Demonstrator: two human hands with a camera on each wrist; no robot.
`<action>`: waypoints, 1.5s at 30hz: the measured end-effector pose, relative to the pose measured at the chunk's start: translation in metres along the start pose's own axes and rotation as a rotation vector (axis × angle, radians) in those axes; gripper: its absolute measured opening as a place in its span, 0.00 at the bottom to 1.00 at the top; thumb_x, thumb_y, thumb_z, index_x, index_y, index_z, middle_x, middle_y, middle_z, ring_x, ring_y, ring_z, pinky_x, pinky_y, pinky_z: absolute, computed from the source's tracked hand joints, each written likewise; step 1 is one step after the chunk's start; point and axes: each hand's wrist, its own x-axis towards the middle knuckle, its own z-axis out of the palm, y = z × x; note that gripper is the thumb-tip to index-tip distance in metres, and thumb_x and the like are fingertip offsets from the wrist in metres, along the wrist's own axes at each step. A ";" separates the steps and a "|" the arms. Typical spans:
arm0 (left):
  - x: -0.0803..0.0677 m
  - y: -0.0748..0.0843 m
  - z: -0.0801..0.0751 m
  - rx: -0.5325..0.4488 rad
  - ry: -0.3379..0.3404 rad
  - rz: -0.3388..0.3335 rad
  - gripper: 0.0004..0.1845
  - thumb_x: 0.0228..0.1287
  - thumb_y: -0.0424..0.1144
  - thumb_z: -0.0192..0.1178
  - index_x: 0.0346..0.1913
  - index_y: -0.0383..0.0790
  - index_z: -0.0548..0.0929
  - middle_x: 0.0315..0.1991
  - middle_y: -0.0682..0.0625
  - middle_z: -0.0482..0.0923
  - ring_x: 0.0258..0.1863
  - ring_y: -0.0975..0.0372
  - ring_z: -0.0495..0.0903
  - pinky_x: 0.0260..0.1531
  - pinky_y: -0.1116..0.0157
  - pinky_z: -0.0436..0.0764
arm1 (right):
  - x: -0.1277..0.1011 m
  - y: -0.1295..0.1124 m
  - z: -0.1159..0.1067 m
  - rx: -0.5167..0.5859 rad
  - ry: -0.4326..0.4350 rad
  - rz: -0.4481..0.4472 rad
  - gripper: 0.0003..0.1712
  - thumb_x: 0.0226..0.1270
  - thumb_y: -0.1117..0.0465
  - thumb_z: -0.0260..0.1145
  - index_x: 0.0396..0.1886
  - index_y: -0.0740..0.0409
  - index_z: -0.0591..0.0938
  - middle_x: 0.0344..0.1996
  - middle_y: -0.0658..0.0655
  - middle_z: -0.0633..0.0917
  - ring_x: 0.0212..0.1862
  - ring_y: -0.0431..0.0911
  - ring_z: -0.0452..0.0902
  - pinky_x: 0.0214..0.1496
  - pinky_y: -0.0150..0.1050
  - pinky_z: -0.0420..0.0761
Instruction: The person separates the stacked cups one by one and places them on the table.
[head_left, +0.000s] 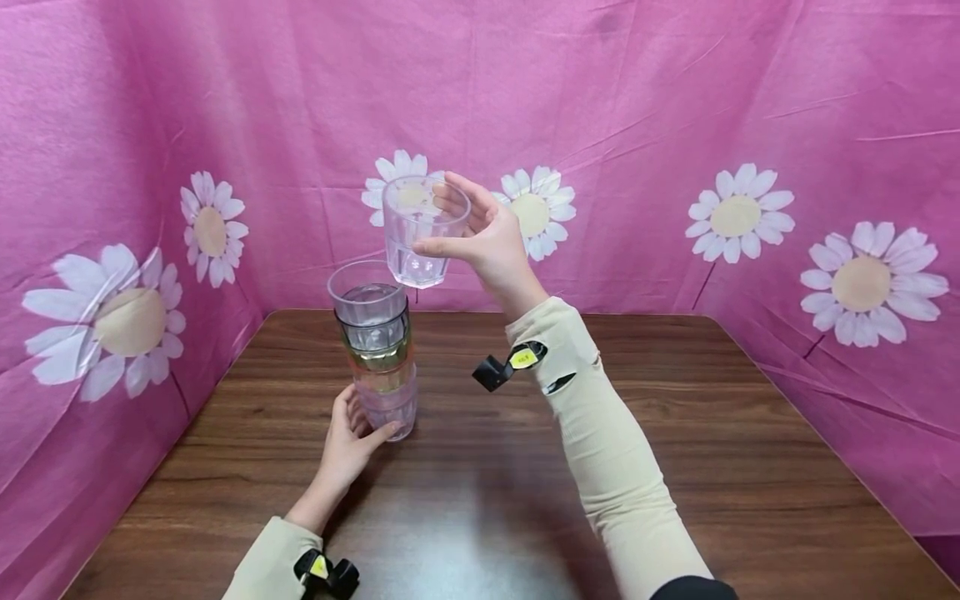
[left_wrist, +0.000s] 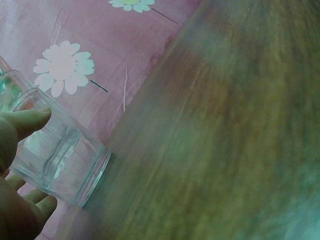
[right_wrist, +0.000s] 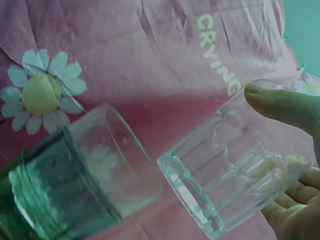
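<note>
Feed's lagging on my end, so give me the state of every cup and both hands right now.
Clear cup: held in the air, upright, above and right of the stack, not nested.
Stack of cups: upright on the table, several nested.
Right hand: grips the clear cup.
Left hand: holds the bottom cup of the stack.

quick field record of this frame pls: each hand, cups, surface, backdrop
left hand: grips the bottom cup of the cup stack
right hand: holds a clear cup in the air, above and just right of the stack's top
cup stack: upright, nested tumblers, clear, yellow and pink tints
surface: brown wooden table
backdrop: pink cloth with white daisies
</note>
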 end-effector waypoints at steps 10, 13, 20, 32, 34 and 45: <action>-0.002 0.001 -0.001 0.006 -0.002 -0.008 0.44 0.55 0.18 0.67 0.71 0.24 0.52 0.67 0.26 0.64 0.67 0.39 0.64 0.67 0.45 0.63 | -0.011 0.014 -0.028 -0.049 0.034 0.013 0.52 0.39 0.86 0.74 0.70 0.66 0.69 0.62 0.65 0.78 0.64 0.51 0.72 0.69 0.45 0.69; -0.003 0.001 -0.002 0.002 -0.001 -0.009 0.44 0.55 0.18 0.67 0.71 0.25 0.52 0.67 0.26 0.64 0.67 0.40 0.64 0.67 0.45 0.63 | -0.015 0.018 -0.034 -0.048 0.034 0.036 0.53 0.38 0.86 0.73 0.70 0.66 0.69 0.63 0.65 0.77 0.65 0.52 0.72 0.69 0.45 0.69; -0.003 0.000 -0.002 0.007 0.001 -0.010 0.44 0.55 0.18 0.67 0.71 0.25 0.52 0.67 0.27 0.63 0.66 0.40 0.65 0.67 0.46 0.64 | -0.025 0.031 -0.046 -0.059 0.048 0.053 0.53 0.38 0.88 0.72 0.71 0.68 0.68 0.64 0.66 0.75 0.64 0.53 0.71 0.68 0.42 0.70; -0.001 -0.001 -0.003 0.000 -0.009 -0.004 0.44 0.55 0.18 0.67 0.70 0.24 0.52 0.67 0.27 0.63 0.67 0.40 0.64 0.68 0.46 0.62 | -0.043 0.059 -0.065 -0.058 0.087 0.114 0.53 0.37 0.90 0.70 0.70 0.70 0.67 0.62 0.70 0.75 0.62 0.52 0.73 0.69 0.45 0.70; -0.001 -0.001 -0.002 -0.001 -0.012 0.000 0.44 0.55 0.18 0.66 0.70 0.24 0.52 0.67 0.26 0.63 0.67 0.40 0.64 0.68 0.45 0.62 | -0.046 0.065 -0.069 -0.053 0.096 0.129 0.53 0.37 0.90 0.70 0.70 0.70 0.67 0.62 0.71 0.75 0.63 0.54 0.73 0.69 0.43 0.70; 0.000 -0.002 -0.001 -0.006 -0.015 -0.006 0.44 0.56 0.19 0.66 0.71 0.25 0.52 0.67 0.27 0.63 0.67 0.40 0.64 0.68 0.46 0.62 | -0.066 0.094 -0.091 -0.118 0.131 0.187 0.53 0.36 0.88 0.73 0.69 0.69 0.69 0.62 0.70 0.76 0.65 0.55 0.72 0.68 0.39 0.71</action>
